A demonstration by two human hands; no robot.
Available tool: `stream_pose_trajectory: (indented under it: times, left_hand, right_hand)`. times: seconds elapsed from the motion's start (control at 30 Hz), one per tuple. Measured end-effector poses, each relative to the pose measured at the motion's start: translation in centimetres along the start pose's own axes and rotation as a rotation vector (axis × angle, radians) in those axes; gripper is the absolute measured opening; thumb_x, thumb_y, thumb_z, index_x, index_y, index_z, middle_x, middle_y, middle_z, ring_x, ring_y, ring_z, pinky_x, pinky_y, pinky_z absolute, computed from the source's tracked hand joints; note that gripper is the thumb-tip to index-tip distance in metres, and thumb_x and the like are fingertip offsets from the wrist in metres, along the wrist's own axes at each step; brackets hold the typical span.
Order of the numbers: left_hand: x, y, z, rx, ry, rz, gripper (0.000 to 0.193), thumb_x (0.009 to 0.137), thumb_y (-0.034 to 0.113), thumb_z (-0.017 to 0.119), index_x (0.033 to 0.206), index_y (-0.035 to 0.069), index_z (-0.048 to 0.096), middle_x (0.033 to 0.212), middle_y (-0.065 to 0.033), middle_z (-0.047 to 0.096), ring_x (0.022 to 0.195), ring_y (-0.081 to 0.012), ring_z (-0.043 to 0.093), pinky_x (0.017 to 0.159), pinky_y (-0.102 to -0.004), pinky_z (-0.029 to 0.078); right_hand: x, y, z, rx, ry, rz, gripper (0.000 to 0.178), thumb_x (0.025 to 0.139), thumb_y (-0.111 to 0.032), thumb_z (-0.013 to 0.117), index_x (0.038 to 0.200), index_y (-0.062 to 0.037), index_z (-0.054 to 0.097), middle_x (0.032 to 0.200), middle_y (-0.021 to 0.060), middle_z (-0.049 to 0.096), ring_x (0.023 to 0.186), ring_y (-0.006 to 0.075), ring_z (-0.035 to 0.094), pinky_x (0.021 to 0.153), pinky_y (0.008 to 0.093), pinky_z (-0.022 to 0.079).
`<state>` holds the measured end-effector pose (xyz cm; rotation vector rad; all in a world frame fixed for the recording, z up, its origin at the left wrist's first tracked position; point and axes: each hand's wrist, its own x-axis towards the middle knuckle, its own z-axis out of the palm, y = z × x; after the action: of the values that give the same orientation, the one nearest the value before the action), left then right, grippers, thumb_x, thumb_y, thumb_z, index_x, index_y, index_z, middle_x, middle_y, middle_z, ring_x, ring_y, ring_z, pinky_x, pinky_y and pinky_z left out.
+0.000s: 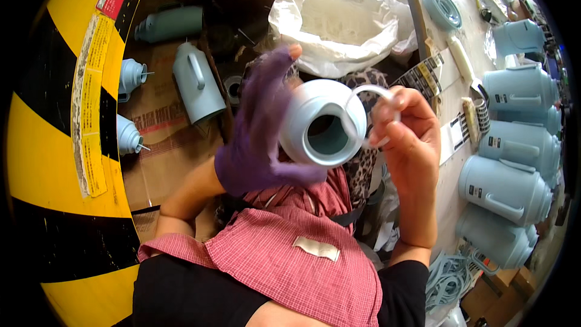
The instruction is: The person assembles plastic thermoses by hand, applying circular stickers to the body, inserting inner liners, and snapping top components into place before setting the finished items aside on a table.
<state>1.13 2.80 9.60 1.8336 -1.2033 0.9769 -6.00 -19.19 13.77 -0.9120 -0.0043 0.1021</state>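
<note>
In front of my lap a light blue plastic thermos jug shell is tilted with its round open neck toward me. My left hand, in a purple glove with one bare fingertip showing, wraps round the shell's left side, thumb below the neck and fingers above. My bare right hand pinches a thin whitish plastic ring at the right of the neck. The ring overlaps the rim in this view; whether it touches the rim I cannot tell. Motion blurs the ring and the fingers.
A white sack stands beyond the shell. Several light blue jugs line the bench at right, above a heap of pale blue strips. More jugs lie on cardboard at left, beside a yellow-and-black striped surface.
</note>
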Motion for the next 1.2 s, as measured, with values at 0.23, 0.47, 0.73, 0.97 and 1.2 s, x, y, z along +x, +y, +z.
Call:
stream_pose_trajectory:
  times: [0.23,0.47,0.73,0.97,1.2]
  left_hand:
    - [-0.1,1.9,-1.6,0.054,-0.187,0.072,0.019,0.070,0.027,0.079,0.086,0.016,0.072,0.131,0.0035,0.065,0.133,-0.0336,0.051,0.119,-0.0689,0.021]
    - [-0.8,0.1,0.0,-0.114,-0.425,-0.088,0.032,0.072,0.044,0.079,0.076,0.014,0.069,0.128,-0.0132,0.065,0.132,-0.0391,0.050,0.107,-0.0698,0.030]
    - [-2.2,2.3,1.9,0.142,-0.475,-0.267,0.068,0.074,0.064,0.072,0.105,0.003,0.071,0.123,-0.0210,0.061,0.115,-0.0385,0.059,0.103,-0.0617,0.040]
    - [-1.7,3.2,3.1,0.322,-0.553,-0.328,0.069,0.069,0.063,0.074,0.104,0.003,0.072,0.121,-0.0193,0.061,0.118,-0.0357,0.056,0.102,-0.0589,0.040]
    - [-2.5,3.1,2.9,0.298,-0.535,-0.294,0.063,0.071,0.058,0.076,0.102,0.003,0.071,0.118,-0.0183,0.062,0.115,-0.0358,0.057,0.102,-0.0547,0.041]
  right_hand:
    - [0.0,1.6,1.0,-1.201,0.136,-0.364,0.057,0.070,0.000,0.076,0.125,-0.0071,0.067,0.098,0.0041,0.061,0.087,0.0155,0.058,0.072,0.0287,0.049]
    - [1.4,2.7,-1.3,-1.051,0.025,-0.006,0.025,0.074,0.001,0.071,0.099,0.0014,0.073,0.101,0.0024,0.059,0.084,0.0091,0.055,0.073,0.0240,0.045]
    - [2.2,2.1,-1.8,-1.323,-0.101,-0.200,0.029,0.076,-0.009,0.076,0.105,-0.0068,0.072,0.113,0.0113,0.068,0.095,0.0316,0.066,0.083,0.0383,0.054]
    - [4.5,-0.9,-1.2,-1.716,-0.693,-0.215,0.014,0.078,-0.019,0.079,0.086,-0.0069,0.079,0.135,0.0179,0.061,0.125,0.0345,0.056,0.101,0.0429,0.049]
    - [3.1,1.1,-0.3,-1.980,-0.405,-0.078,0.012,0.080,-0.007,0.068,0.081,0.0019,0.075,0.130,0.0106,0.062,0.108,0.0307,0.062,0.096,0.0412,0.053]
